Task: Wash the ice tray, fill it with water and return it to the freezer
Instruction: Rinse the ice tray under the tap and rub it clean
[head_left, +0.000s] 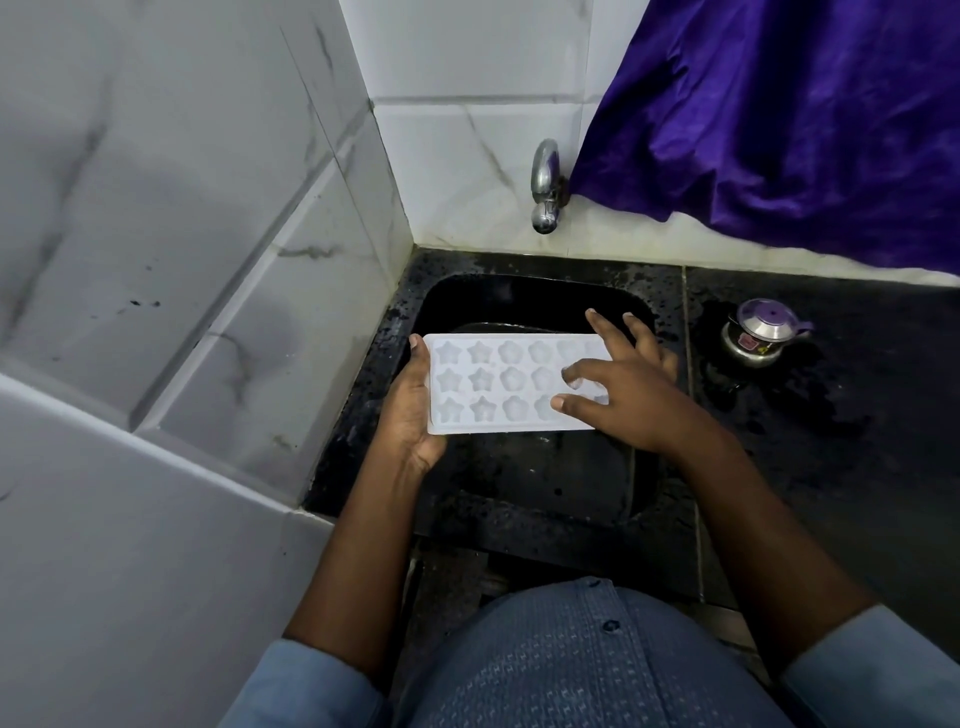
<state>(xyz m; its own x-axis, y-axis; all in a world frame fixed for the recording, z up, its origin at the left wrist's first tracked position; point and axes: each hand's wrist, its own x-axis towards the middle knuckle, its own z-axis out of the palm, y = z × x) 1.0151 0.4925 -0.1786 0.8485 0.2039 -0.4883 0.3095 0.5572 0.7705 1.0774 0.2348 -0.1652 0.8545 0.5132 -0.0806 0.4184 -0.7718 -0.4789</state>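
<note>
Wall: grey marbled tile wall (208, 208) on the left and behind, meeting in a corner.
Cloth: purple cloth (779, 114) hangs at the upper right, its edge just beside the tap.
Counter: black counter (831, 415), wet in patches.
Sink: dark sink (519, 301) sunk into the counter at the corner.
Tray: white tray (498, 384), held in the air over the sink with its cells up and about level. The cells are star- and flower-shaped. I cannot tell whether any water lies in them.
Long axis: runs left to right across the sink, short ends toward the two hands.
Left hand: left hand (410, 410) grips the left short end, palm under the near corner and a fingertip hooked over the far corner.
Right hand: right hand (623, 395) lies on top of the right end with fingers spread. Two fingertips press into cells, and two reach past the far edge over the basin.
Tap: steel tap (545, 192) on the back wall, with no water seen running.
Pot: small lidded steel pot (761, 335) on the counter, well to the right.
Key relation: the spout lies beyond the tray's far long edge, above and slightly right of its middle. The tray likely has to go forward to sit under it.
Nearer hand: the right hand is closer to the tap and carries no load, so it seems the one to turn it.
</note>
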